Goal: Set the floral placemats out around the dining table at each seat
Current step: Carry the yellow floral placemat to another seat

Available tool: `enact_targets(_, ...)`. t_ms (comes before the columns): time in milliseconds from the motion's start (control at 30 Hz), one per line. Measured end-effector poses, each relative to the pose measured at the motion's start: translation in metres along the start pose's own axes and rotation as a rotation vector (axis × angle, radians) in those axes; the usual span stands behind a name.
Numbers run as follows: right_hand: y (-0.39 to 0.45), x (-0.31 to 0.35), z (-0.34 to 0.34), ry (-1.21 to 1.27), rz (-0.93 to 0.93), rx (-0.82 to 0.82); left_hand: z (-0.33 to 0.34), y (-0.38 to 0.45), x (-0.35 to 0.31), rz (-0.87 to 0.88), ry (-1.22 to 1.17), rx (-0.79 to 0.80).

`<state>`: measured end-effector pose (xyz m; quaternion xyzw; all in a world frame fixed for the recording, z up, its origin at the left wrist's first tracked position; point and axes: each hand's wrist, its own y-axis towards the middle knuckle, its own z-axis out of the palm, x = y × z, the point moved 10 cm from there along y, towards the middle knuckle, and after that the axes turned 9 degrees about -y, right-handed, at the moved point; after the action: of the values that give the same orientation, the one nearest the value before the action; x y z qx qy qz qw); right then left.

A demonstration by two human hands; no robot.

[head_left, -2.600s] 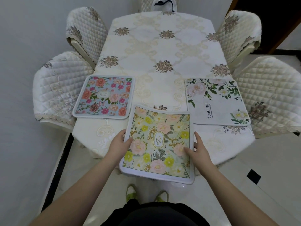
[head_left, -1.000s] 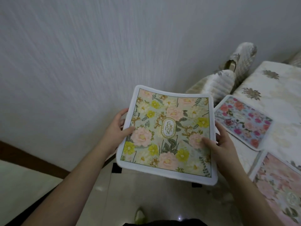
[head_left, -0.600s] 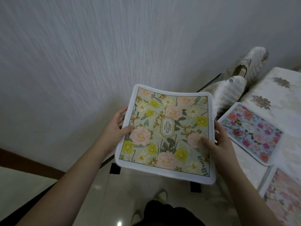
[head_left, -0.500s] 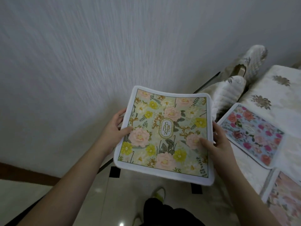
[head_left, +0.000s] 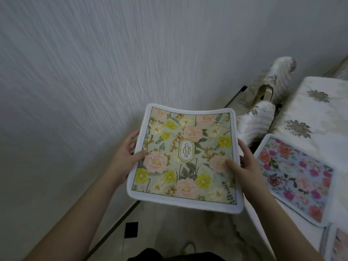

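I hold a green placemat (head_left: 188, 157) with pink and yellow flowers and a white border flat in the air, off the left side of the dining table (head_left: 312, 117). My left hand (head_left: 127, 157) pinches its left edge, thumb on top. My right hand (head_left: 244, 164) pinches its right edge, thumb on the print. On the table's near left seat lies a blue placemat (head_left: 295, 178) with pink and red flowers. A corner of another pink floral placemat (head_left: 339, 245) shows at the bottom right.
A textured white wall (head_left: 94, 72) fills the left and top. Two quilted white chairs (head_left: 258, 119) (head_left: 278, 76) stand between wall and table. Pale floor tiles with a dark strip (head_left: 105, 240) run below, and my shoe (head_left: 188, 248) shows at the bottom.
I have turned left, away from the table's end, carrying the green placemat in both hands. Over the last second the view has crept along the table's left side; the grip is unchanged.
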<state>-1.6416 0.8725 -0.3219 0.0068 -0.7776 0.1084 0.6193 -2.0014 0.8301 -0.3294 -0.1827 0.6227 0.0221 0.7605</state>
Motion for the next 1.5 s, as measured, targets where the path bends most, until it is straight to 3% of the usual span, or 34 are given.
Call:
enact_targets(333, 0.052, 0.013, -0.003, 0.000, 0.032, -0.138, 0.024, 0.091, -0.019, -0.006, 0.015, 0.102)
enact_targets(700, 0.080, 0.033, -0.014, -0.031, 0.091, -0.435, 0.072, 0.199, -0.038, -0.024, 0.037, 0.334)
enact_targets(1100, 0.097, 0.007, -0.088, 0.013, 0.177, -0.668, 0.199, 0.275, -0.031, -0.111, 0.074, 0.539)
enact_targets(1500, 0.135, 0.000, -0.172, 0.037, 0.199, -0.787, 0.334, 0.330, -0.053, -0.099, 0.159, 0.706)
